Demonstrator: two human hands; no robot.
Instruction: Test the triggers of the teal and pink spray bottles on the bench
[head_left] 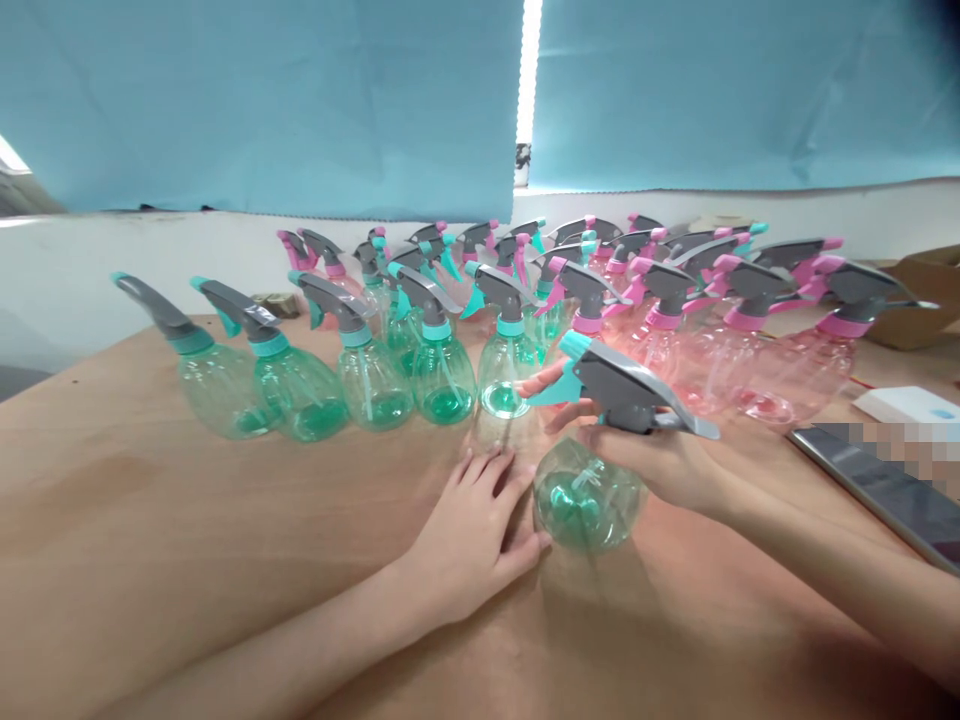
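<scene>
My right hand [652, 455] is wrapped round the neck of a clear green spray bottle [589, 505], its index finger stretched out by the turquoise trigger. This bottle has a grey and turquoise spray head and leans slightly, its nozzle pointing left. Flat on the wooden table lies my left hand [480, 535], fingers spread and holding nothing. Its thumb tip is close to the held bottle; whether they touch, I cannot tell. Just beyond the left fingertips stands another green spray bottle [508, 360]. Part of the held bottle's neck is hidden by my right fingers.
Several green spray bottles [375, 385] stand in a row at left centre, and several pink ones [806, 365] to the right, with more behind. A phone [877, 490], a white box [911, 405] and a cardboard box [919, 300] are at the right. Blue curtains [262, 100] hang behind.
</scene>
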